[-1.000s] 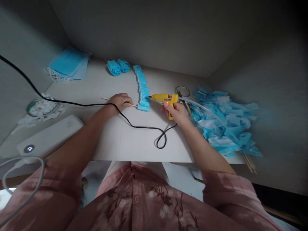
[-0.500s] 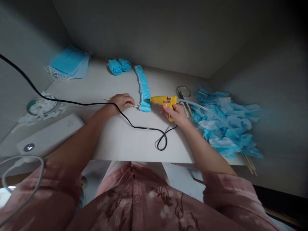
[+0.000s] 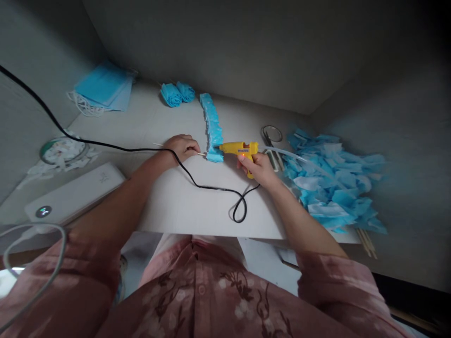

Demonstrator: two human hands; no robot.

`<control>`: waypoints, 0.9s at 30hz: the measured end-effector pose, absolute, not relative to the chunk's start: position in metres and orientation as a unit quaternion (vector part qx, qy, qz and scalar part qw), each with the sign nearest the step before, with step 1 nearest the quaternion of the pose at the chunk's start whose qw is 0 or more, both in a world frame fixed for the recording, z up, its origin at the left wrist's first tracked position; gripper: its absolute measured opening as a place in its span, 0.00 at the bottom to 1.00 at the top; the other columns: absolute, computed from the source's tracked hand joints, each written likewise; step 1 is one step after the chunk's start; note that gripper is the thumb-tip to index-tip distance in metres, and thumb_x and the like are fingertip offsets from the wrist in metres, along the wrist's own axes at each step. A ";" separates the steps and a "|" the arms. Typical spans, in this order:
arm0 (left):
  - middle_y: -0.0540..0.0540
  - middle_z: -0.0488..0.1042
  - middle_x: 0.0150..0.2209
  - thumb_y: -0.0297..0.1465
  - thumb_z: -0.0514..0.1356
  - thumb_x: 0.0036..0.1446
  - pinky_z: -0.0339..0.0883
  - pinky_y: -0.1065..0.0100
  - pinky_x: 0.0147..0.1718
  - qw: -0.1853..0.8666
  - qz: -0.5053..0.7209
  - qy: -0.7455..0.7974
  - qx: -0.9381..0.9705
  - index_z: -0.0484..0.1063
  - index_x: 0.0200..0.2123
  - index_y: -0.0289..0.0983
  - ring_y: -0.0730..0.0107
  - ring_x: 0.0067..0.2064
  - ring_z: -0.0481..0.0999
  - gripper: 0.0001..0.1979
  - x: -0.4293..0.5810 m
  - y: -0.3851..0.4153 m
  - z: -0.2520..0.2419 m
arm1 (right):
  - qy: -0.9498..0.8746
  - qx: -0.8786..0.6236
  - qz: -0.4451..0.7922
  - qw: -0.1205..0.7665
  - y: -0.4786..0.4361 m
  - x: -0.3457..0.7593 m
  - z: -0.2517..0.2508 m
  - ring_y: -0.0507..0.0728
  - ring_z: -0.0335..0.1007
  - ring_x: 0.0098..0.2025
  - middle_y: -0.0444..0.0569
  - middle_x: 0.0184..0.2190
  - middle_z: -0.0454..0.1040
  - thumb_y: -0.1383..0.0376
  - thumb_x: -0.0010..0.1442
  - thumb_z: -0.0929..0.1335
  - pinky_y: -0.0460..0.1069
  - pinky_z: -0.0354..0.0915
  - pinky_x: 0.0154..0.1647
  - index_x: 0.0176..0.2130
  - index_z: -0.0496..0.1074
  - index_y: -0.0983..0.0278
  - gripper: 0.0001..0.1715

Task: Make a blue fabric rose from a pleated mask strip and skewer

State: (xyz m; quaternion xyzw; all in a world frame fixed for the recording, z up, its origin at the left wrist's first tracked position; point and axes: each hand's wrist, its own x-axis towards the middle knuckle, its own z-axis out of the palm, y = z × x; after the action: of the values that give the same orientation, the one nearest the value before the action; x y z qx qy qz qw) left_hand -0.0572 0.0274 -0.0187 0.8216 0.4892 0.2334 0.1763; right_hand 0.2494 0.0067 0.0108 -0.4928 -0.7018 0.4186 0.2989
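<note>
My left hand is closed on a thin wooden stick, whose right tip meets the near end of a pleated blue fabric strip. That strip runs away from me across the table. In my right hand is a yellow glue gun, its nozzle pointing left at the strip's near part; I cannot tell whether it touches. An orange light glows on the gun, and a long translucent glue stick sticks out of its back.
Two rolled blue fabric flowers lie at the back. Blue face masks are stacked back left, above white scraps and a white power bank. Scissors and a heap of blue fabric pieces lie right. A black cord crosses my left arm.
The view has shifted slightly. Both hands, the stick and the glue gun keep nearly the same places relative to the blue strip.
</note>
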 end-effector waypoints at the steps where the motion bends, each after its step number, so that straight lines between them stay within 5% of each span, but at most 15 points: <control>1: 0.47 0.77 0.34 0.32 0.61 0.60 0.66 0.70 0.41 0.173 0.232 0.489 0.823 0.82 0.34 0.38 0.68 0.38 0.74 0.08 -0.057 0.028 -0.019 | -0.702 -0.494 0.418 0.298 0.006 0.249 0.011 0.51 0.60 0.21 0.43 0.17 0.65 0.29 0.54 0.68 0.48 0.57 0.25 0.25 0.73 0.63 0.40; 27: 0.49 0.78 0.35 0.32 0.61 0.60 0.65 0.72 0.41 0.187 0.212 0.493 0.823 0.82 0.35 0.39 0.69 0.39 0.75 0.09 -0.057 0.028 -0.015 | -0.707 -0.518 0.385 0.289 0.011 0.250 -0.005 0.50 0.58 0.21 0.42 0.18 0.65 0.35 0.56 0.69 0.48 0.54 0.22 0.25 0.66 0.61 0.34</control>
State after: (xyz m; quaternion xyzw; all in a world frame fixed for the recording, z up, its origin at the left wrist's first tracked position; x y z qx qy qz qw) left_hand -0.0571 0.0282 -0.0152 0.8229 0.4927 0.2123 0.1868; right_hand 0.2505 0.0113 -0.0051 -0.5180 -0.7071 0.3847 0.2893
